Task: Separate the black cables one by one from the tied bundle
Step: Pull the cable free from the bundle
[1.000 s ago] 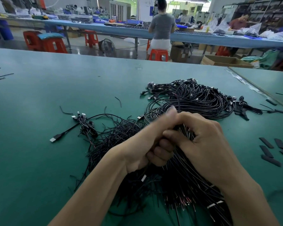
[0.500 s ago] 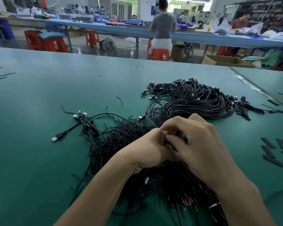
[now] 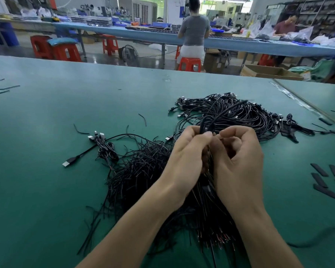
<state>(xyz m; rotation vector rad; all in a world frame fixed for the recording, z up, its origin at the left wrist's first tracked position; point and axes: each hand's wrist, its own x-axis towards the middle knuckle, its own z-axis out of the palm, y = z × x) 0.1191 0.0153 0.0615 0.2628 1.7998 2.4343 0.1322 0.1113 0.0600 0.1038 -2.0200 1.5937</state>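
The bundle (image 3: pixel 240 120) of black cables lies on the green worktop (image 3: pixel 46 190), right of its middle. Its long axis runs from the near edge, where the bare wire ends point at the person, away toward the far right corner, where the plug ends fan out in a curve.

Both forearms reach in from the near edge and meet over the middle of the bundle. The left hand (image 3: pixel 184 157) is turned thumb-up, fingers curled, its thumb pinching one black cable (image 3: pixel 220 113). That cable loops just above the thumb and then rises, blurred, toward the far right. The right hand (image 3: pixel 238 161) sits just beside it, back toward the camera, fingers curled inward and forefinger tip almost at the left thumb. Whether it grips a cable cannot be told.

A loose cable (image 3: pixel 79 156) lies left of the bundle, its plug pointing to the near left. Black strips (image 3: pixel 321 178) lie by the right edge.
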